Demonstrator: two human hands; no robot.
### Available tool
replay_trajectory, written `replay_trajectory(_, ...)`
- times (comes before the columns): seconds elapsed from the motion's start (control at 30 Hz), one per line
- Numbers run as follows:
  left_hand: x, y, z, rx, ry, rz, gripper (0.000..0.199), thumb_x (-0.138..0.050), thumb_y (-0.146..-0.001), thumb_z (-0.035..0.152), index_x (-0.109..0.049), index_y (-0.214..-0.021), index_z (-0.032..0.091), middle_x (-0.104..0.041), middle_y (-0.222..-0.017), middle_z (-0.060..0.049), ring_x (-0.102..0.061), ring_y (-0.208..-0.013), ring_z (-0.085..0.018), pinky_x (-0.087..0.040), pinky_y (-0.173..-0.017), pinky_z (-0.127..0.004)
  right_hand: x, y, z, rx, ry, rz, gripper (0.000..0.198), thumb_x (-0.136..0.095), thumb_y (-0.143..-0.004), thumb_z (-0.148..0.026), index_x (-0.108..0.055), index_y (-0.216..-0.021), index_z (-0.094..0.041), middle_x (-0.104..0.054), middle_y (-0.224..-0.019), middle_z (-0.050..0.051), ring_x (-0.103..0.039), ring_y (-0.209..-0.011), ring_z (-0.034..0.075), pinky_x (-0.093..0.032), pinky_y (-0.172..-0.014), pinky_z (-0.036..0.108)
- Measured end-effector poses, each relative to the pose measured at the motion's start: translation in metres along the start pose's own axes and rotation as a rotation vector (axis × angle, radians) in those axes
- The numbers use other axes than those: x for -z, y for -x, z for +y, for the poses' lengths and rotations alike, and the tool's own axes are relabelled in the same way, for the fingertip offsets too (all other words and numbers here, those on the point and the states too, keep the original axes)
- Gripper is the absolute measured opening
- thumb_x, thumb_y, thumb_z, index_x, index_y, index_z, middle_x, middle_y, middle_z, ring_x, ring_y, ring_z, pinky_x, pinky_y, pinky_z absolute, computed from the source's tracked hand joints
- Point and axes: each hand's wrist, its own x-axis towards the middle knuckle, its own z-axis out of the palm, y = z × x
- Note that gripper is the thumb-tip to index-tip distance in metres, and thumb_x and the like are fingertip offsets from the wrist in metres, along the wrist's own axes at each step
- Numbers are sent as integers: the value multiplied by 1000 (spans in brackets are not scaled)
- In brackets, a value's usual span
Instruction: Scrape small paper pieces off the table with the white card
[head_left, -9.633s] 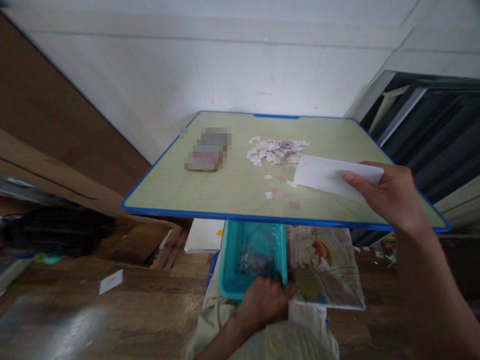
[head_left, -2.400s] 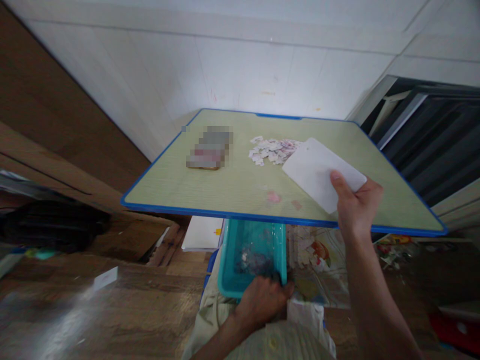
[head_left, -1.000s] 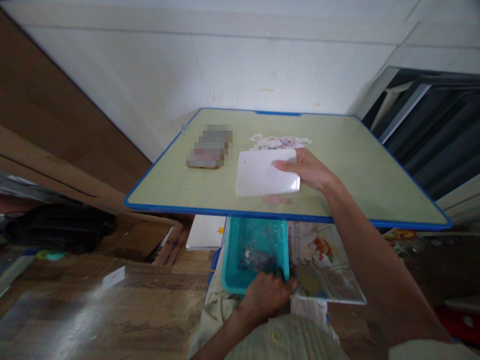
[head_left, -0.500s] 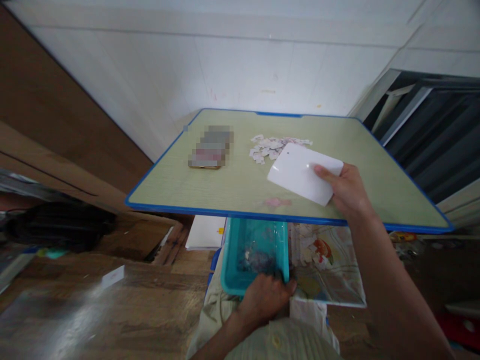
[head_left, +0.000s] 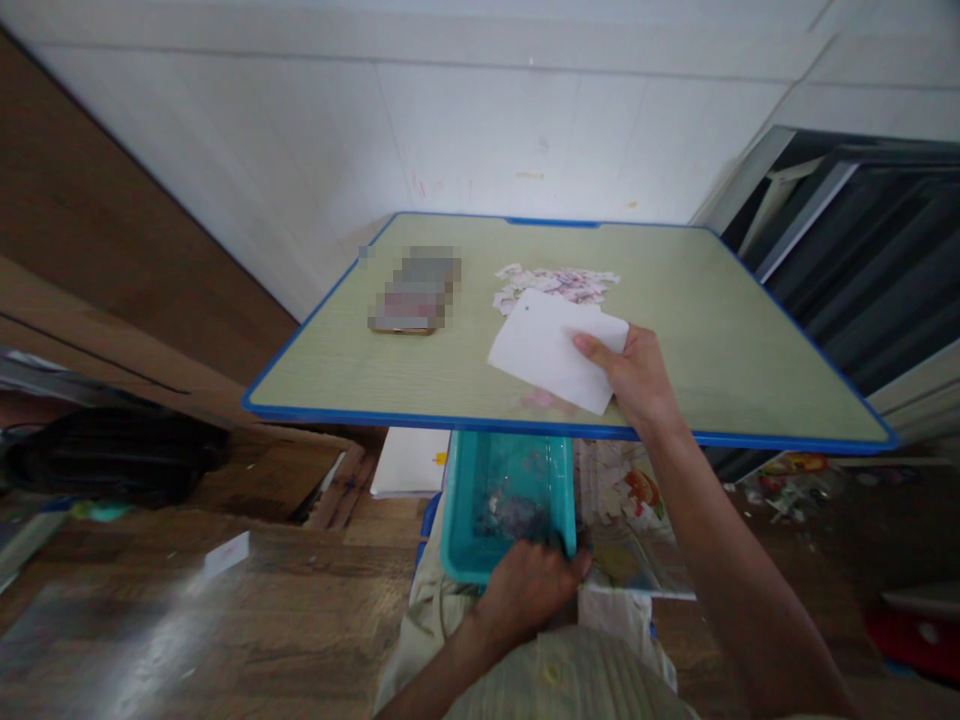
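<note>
White and flat, a rectangular card (head_left: 547, 340) is pinched in the right hand (head_left: 646, 378) over the pale-green, blue-edged table (head_left: 750, 330). The heap of small whitish paper scraps (head_left: 562, 284) lies at its 12 o'clock. At 6 o'clock, lower down, the left hand (head_left: 531, 590) clasps the teal plastic basin (head_left: 465, 510) by its near rim. Sweeping scraps seems the step in hand; the next move calls for pressing the card's edge flat.

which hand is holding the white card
The right hand: it grips the white card over the table. The left hand is instead down at the teal basin's near rim.
</note>
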Motion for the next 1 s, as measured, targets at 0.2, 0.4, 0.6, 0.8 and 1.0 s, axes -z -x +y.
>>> replay_trajectory(0.2, 1, 0, 0, 4, 1, -36, 21, -43, -83, 16, -45, -104, 17, -59, -62, -4, -58, -54, -21, -42, -45, -26, -10, -3, 0, -29, 9, -67, 35, -61, -62, -42, -61, -80, -12, -62, -75, 6, -53, -58, 14, -41, -46, 25)
replay_trajectory(0.4, 2, -1, 0, 6, 6, -48, 20, -44, -83, 17, -46, -103, 17, -59, -64, -5, -58, -57, -21, -42, -46, -27, -16, -7, -1, -36, -39, -132, 35, -63, -60, -40, -61, -82, -13, -62, -75, 6, -53, -58, 13, -41, -49, 25)
replay_trajectory(0.6, 1, 0, -1, 0, 10, -49, 22, -44, -83, 16, -45, -105, 18, -60, -62, -5, -58, -55, -21, -42, -45, -27, -17, -12, -4, -58, 29, -215, 38, -63, -59, -43, -62, -81, -12, -63, -76, 7, -53, -58, 13, -40, -48, 24)
replay_trajectory(0.8, 2, -1, 0, 5, 1, -53, 20, -44, -83, 17, -46, -103, 18, -59, -62, -5, -58, -56, -21, -42, -45, -26, -17, -12, -9, -76, 18, -277, 39, -62, -59, -43, -61, -81, -11, -63, -77, 7, -54, -59, 13, -41, -50, 24)
replay_trajectory(1.0, 3, -1, 0, -4, -4, -54, 20, -43, -83, 16, -46, -103, 17, -59, -62, -5, -58, -57, -21, -42, -45, -26, -16, -11, -11, -103, 21, -318, 40, -62, -59, -45, -61, -81, -12, -63, -77, 7, -54, -60, 14, -43, -51, 26)
